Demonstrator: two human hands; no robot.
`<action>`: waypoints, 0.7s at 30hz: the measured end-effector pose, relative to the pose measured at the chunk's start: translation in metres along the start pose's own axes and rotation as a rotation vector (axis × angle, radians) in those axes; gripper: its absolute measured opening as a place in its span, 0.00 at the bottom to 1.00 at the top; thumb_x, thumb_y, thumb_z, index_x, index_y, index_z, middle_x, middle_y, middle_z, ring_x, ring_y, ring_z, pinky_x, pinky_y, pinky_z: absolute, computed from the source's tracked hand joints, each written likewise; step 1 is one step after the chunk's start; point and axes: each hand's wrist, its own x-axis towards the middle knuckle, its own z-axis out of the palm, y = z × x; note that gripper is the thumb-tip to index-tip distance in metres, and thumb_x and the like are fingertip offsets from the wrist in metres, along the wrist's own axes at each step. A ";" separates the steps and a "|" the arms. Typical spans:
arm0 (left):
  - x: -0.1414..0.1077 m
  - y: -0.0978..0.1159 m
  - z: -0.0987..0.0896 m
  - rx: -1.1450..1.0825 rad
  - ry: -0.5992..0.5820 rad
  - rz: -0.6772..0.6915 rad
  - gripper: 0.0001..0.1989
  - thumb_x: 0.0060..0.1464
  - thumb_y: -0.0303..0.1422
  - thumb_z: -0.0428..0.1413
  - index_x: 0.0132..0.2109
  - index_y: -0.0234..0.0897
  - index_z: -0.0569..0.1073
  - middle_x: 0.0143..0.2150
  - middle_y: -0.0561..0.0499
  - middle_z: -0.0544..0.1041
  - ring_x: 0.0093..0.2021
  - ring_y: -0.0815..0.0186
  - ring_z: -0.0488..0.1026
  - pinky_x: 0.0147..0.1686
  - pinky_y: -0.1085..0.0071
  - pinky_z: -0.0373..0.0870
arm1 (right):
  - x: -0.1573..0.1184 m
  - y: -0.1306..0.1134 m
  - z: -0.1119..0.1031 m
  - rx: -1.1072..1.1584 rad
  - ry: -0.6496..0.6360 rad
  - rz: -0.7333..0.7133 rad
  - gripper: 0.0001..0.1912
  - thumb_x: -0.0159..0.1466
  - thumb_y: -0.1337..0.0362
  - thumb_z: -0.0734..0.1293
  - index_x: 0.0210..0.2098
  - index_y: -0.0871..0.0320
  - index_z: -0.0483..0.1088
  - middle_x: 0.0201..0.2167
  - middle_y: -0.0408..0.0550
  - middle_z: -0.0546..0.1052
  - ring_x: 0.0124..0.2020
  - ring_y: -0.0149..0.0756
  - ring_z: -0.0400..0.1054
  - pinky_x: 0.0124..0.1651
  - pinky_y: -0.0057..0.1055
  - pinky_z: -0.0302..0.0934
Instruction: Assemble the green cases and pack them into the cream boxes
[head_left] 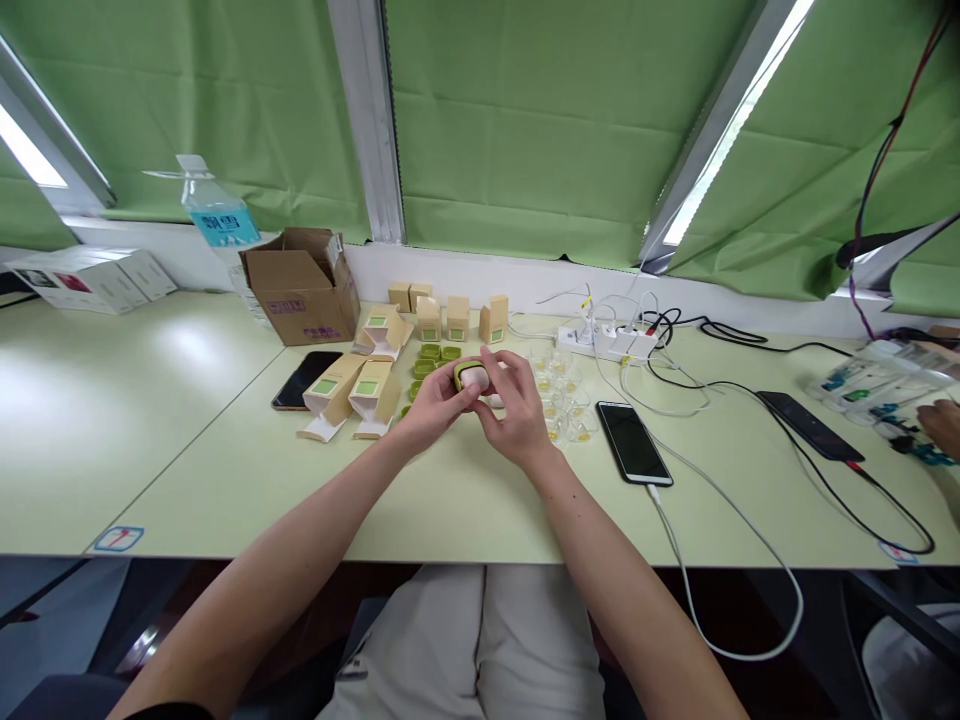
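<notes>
Above the table, my left hand [433,408] and my right hand [517,408] meet, fingers closed round a small olive-green holder [458,372]. A rounded whitish piece [474,377] sits in the holder's opening; its kind I cannot make out. Behind my left hand stand several green holders [430,352] in rows. Beyond my right hand are several clear plastic cups [555,385] with yellow spots. Left of my hands lie small open cardboard boxes [375,390] with green labels, flaps towards me. More small boxes [457,318] stand at the back. Part of another whitish piece shows between my hands.
A brown carton [304,290] and a large bottle [217,210] stand back left, with white boxes [90,280] farther left. One phone [634,443] lies right with its cable [720,500]. Behind it is a power strip [607,342]. Another person's hand [941,425] is at far right.
</notes>
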 end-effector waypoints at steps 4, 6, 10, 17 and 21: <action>-0.001 0.009 -0.006 -0.119 -0.016 -0.040 0.29 0.52 0.43 0.77 0.58 0.38 0.83 0.42 0.46 0.79 0.37 0.67 0.74 0.38 0.69 0.76 | 0.000 -0.003 -0.002 0.021 0.050 0.022 0.41 0.76 0.59 0.68 0.83 0.44 0.48 0.64 0.61 0.70 0.39 0.40 0.75 0.38 0.40 0.80; -0.002 0.013 -0.007 -0.150 -0.020 -0.032 0.29 0.52 0.42 0.77 0.57 0.37 0.84 0.39 0.47 0.77 0.34 0.69 0.70 0.37 0.69 0.75 | 0.000 -0.002 -0.002 0.013 0.060 0.007 0.38 0.77 0.60 0.67 0.82 0.44 0.51 0.62 0.60 0.71 0.38 0.39 0.75 0.36 0.38 0.79; -0.003 0.017 -0.004 -0.183 -0.031 -0.032 0.28 0.51 0.41 0.78 0.56 0.36 0.84 0.39 0.48 0.75 0.33 0.70 0.67 0.37 0.69 0.72 | -0.001 0.000 -0.001 0.003 0.052 0.028 0.34 0.77 0.59 0.66 0.80 0.48 0.56 0.60 0.60 0.72 0.37 0.39 0.75 0.36 0.37 0.78; 0.000 0.017 -0.009 -0.307 -0.043 -0.047 0.32 0.49 0.37 0.77 0.60 0.33 0.82 0.47 0.42 0.79 0.35 0.69 0.67 0.38 0.68 0.69 | 0.007 -0.001 -0.017 -0.002 0.174 0.194 0.28 0.73 0.56 0.67 0.71 0.50 0.67 0.57 0.58 0.75 0.36 0.37 0.74 0.35 0.37 0.77; 0.005 0.017 -0.016 -0.351 -0.040 -0.049 0.31 0.49 0.36 0.75 0.59 0.33 0.81 0.53 0.38 0.80 0.38 0.65 0.71 0.39 0.65 0.69 | 0.008 0.013 -0.057 -0.045 0.307 0.414 0.16 0.73 0.60 0.65 0.57 0.53 0.75 0.44 0.51 0.79 0.38 0.41 0.74 0.34 0.36 0.72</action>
